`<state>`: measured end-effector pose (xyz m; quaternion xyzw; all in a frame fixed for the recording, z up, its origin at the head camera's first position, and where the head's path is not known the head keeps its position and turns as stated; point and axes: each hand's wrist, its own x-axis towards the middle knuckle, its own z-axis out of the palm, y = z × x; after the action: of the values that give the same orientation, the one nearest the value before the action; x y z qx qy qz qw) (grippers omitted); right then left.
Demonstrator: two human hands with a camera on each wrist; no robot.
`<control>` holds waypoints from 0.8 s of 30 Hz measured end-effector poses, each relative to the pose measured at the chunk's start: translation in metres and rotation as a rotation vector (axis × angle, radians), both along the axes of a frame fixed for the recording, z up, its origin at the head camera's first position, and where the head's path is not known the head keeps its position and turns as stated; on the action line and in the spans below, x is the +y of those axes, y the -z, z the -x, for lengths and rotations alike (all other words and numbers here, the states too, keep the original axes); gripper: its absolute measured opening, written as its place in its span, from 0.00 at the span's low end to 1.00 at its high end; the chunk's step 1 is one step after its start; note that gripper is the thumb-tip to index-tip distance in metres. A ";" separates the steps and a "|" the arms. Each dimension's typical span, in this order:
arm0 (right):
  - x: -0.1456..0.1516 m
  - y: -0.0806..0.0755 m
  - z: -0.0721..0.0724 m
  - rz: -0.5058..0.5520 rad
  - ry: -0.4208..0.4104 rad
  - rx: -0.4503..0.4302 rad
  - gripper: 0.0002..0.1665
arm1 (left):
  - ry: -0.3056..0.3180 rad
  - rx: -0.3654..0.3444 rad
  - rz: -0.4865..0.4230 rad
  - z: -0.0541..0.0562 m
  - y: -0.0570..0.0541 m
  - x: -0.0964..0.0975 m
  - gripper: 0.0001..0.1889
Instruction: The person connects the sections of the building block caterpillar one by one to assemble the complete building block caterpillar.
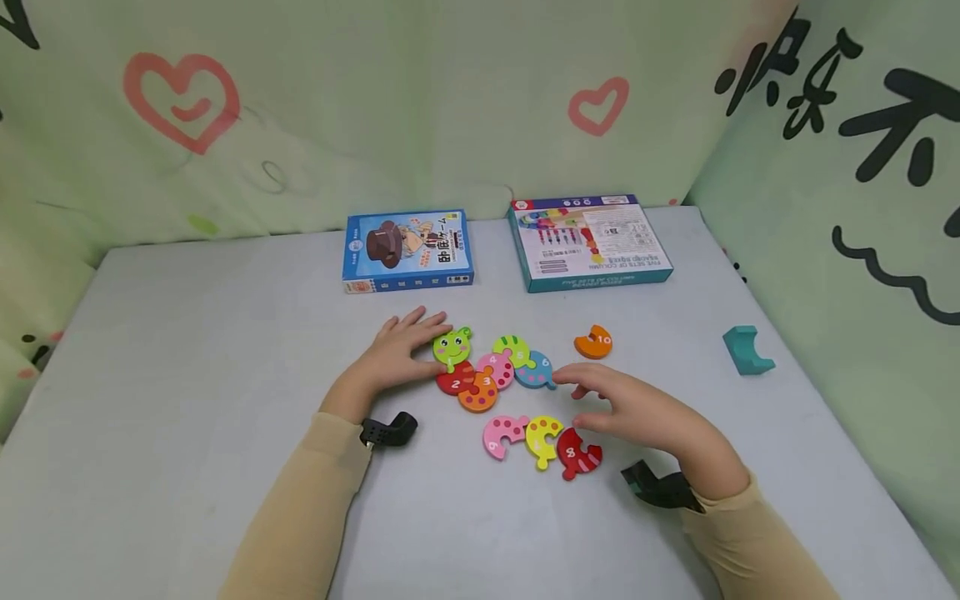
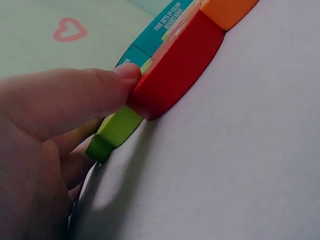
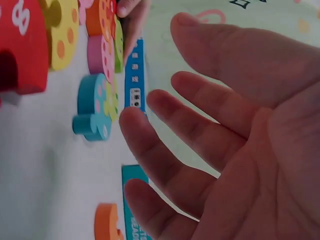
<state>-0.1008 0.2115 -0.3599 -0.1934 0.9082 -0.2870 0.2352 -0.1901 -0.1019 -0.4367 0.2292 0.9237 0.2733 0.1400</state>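
Observation:
Numbered puzzle pieces form a joined caterpillar on the table: a green smiling head (image 1: 452, 347), a red piece (image 1: 454, 381), a spotted orange piece (image 1: 478, 393), a pink piece (image 1: 497, 369), a striped green piece (image 1: 512, 350) and a blue piece (image 1: 535, 372) at the right end. My left hand (image 1: 400, 353) lies beside the head with fingers extended; its straight thumb touches the red piece's edge in the left wrist view. To the right of the blue piece hovers my right hand (image 1: 630, 406), fingers apart and palm bare in the right wrist view.
Nearer me lie loose pink (image 1: 504, 435), yellow (image 1: 542, 442) and red (image 1: 579, 455) pieces. An orange piece (image 1: 594, 342) sits beyond the right hand, a teal block (image 1: 747, 350) by the right edge. Blue (image 1: 408, 252) and teal-sided (image 1: 590, 243) boxes stand at the back.

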 end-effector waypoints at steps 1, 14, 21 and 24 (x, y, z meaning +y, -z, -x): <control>-0.002 0.001 0.000 -0.004 -0.010 -0.018 0.32 | -0.001 0.000 -0.002 0.000 0.000 0.000 0.35; -0.015 0.016 -0.003 -0.023 -0.083 -0.026 0.29 | 0.006 -0.007 0.003 0.000 -0.004 0.000 0.34; -0.020 0.023 -0.002 -0.035 -0.144 -0.058 0.28 | 0.007 -0.008 0.005 0.000 -0.004 0.000 0.35; -0.022 0.026 -0.002 -0.055 -0.162 -0.077 0.29 | 0.005 -0.007 0.008 0.000 -0.004 0.000 0.35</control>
<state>-0.0987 0.1898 -0.3859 -0.2487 0.8874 -0.2492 0.2977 -0.1900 -0.1022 -0.4329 0.2298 0.9238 0.2700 0.1448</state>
